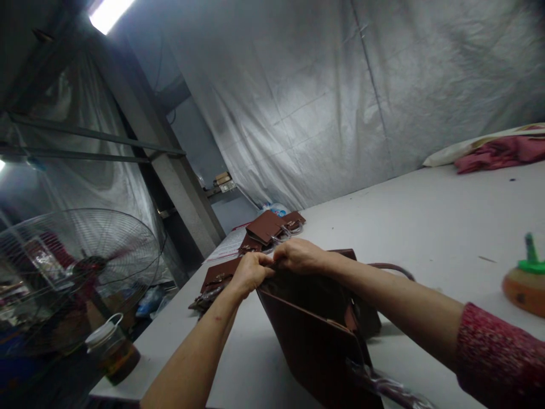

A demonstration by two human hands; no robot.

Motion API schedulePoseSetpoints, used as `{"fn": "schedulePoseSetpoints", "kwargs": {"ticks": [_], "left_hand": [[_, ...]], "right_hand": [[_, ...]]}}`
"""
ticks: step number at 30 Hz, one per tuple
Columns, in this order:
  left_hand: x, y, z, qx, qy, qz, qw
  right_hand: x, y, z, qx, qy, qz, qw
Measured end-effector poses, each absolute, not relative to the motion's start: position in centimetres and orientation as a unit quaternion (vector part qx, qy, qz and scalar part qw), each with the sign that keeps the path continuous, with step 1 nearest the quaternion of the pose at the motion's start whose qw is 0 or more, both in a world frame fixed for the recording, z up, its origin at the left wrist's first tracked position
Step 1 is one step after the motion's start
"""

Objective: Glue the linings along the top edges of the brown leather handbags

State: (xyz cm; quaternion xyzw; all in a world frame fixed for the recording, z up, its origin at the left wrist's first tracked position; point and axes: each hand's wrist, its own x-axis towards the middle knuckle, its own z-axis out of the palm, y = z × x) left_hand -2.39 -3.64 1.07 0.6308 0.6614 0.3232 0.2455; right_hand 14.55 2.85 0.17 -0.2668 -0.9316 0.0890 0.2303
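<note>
A dark brown handbag point(310, 341) stands on the white table in front of me, its top gaping and its dark lining showing. One handle, wrapped in clear plastic, hangs toward me at the lower right; another handle arches behind my right forearm. My left hand point(251, 274) pinches the bag's upper edge at its far left corner. Right beside it, my right hand point(296, 255) is closed on the same corner, its forearm reaching across the bag's mouth. The fingertips of both hands nearly meet, and what lies between them is partly hidden.
Several brown bag pieces with plastic-wrapped handles point(266, 226) lie further back on the table point(426, 227). A lidded jar point(113, 352) stands at the left edge, near a large fan point(89, 267). At right are an orange bottle with a green nozzle point(525, 284) and reddish cloth point(502, 153).
</note>
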Motion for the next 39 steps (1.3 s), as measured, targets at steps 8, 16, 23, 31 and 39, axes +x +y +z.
{"fn": "schedulePoseSetpoints", "kwargs": {"ticks": [8,16,23,31,39], "left_hand": [[-1.5,-3.9,2.3,0.667,0.663,0.203,0.273],[-1.4,-1.9,1.0,0.672,0.661,0.219,0.251],[-0.9,-3.0,1.7,0.682,0.659,0.224,0.224],[-1.4,-2.0,1.4,0.695,0.664,0.203,0.188],[-1.2,-1.8,1.4,0.737,0.634,0.207,0.113]], "right_hand": [[18.2,2.6,1.4,-0.364,-0.906,0.047,0.210],[19.6,3.4,1.2,-0.394,-0.897,0.081,0.185],[19.5,3.7,1.3,-0.277,-0.936,0.116,0.184],[18.1,4.2,0.3,-0.305,-0.929,0.050,0.203],[18.3,2.8,0.4,-0.288,-0.940,-0.005,0.184]]}}
